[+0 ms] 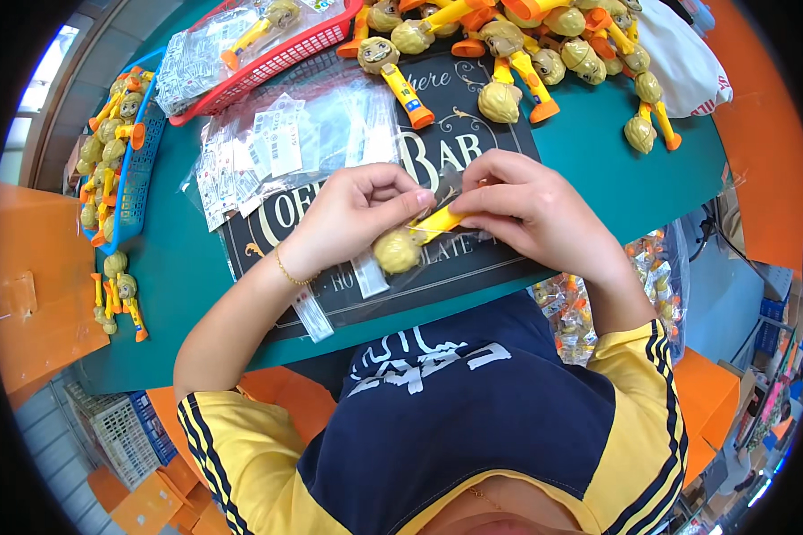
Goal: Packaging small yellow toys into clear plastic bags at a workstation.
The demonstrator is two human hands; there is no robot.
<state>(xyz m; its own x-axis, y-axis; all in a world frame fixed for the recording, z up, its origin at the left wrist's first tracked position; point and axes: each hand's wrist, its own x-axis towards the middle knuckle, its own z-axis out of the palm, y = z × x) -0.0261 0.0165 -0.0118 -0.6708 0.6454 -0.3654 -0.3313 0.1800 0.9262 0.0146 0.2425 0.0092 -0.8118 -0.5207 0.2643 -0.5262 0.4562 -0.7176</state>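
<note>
Between my hands, over the dark printed mat, is a small toy figure with a golden head and a yellow body. It lies tilted, head toward the lower left, and clear plastic bag film shows around it. My right hand pinches the yellow body's upper end, fingertips closed. Just above the head, my left hand has thumb and fingers pressed together, seemingly on the bag's film; the exact grip is partly hidden. Beyond my left hand lie clear bags with white printed slips.
Many similar toy figures are heaped at the far side of the green table. A red basket of packets and a blue basket of figures stand left. Several figures lie near the left edge. A bag of packed figures sits right.
</note>
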